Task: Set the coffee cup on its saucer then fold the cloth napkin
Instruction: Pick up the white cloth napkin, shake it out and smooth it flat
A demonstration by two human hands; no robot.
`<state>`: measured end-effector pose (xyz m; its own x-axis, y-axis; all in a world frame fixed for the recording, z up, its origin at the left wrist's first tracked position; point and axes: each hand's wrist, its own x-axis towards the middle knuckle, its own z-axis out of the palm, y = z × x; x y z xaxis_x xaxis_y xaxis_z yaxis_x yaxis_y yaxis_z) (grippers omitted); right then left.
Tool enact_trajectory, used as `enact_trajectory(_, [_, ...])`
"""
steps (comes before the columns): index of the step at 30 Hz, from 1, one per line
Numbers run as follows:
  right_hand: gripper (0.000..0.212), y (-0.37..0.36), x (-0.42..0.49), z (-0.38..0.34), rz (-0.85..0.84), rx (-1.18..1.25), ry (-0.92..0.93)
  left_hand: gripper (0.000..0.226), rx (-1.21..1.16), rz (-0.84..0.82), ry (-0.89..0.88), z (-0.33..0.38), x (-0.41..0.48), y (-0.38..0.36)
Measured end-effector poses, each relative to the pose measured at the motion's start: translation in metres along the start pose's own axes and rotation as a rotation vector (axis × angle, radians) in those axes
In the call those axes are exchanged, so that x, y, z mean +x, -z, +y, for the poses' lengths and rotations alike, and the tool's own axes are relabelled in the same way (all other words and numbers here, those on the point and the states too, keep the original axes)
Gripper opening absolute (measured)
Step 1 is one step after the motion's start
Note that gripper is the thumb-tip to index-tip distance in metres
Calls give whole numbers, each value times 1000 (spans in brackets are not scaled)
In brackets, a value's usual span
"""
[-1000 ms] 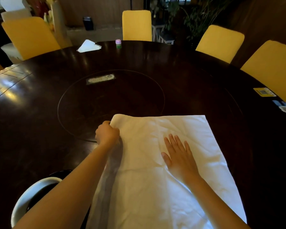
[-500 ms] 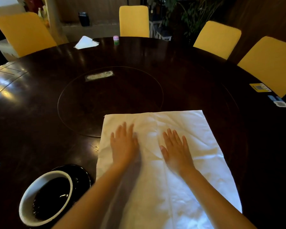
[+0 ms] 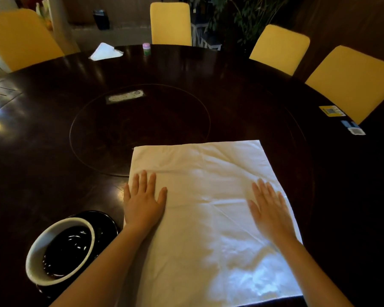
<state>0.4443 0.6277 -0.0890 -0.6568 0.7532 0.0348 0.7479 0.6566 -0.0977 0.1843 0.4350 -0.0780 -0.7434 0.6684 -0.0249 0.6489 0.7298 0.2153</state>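
A white cloth napkin (image 3: 206, 196) lies spread flat on the dark round table (image 3: 42, 151) in front of me. My left hand (image 3: 143, 199) rests palm down with fingers apart on the napkin's left edge. My right hand (image 3: 269, 209) lies palm down near its right edge, slightly blurred. A coffee cup (image 3: 37, 253) with a white rim and dark inside stands on a black saucer (image 3: 108, 220) at the lower left, partly hidden by my left forearm.
An inset round turntable (image 3: 140, 127) fills the table's middle, with a label plate (image 3: 124, 97) on it. A folded white napkin (image 3: 104, 52) and a small pink-capped jar (image 3: 146, 48) sit at the far edge. Yellow chairs (image 3: 279, 48) ring the table. Cards (image 3: 331, 110) lie at the right.
My left hand let go of the napkin's far left corner and laid flat. Both hands then slid apart across the cloth, the left to its left edge, the right to its right edge.
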Motion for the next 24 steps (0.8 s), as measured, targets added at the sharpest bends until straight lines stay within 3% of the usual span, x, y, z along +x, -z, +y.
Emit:
enact_trajectory(6, [73,7,-17,10,-54,-4,-111,62,-31,-15,49,5,-5,3])
enact_trajectory(14, [85,9,-38,-8,-10,68,-105,59,-57,-16,57,14,-32,3])
enact_trajectory(18, [67,13,-65,-64,-9,107,70,67,-90,8,-84,35,-84,-3])
enact_trajectory(20, [59,11,-84,-98,-43,128,200,61,-78,-34,-161,37,-113,-9])
enact_trajectory(24, [56,4,-113,-121,-97,83,326,62,-31,-73,-183,20,-143,-9])
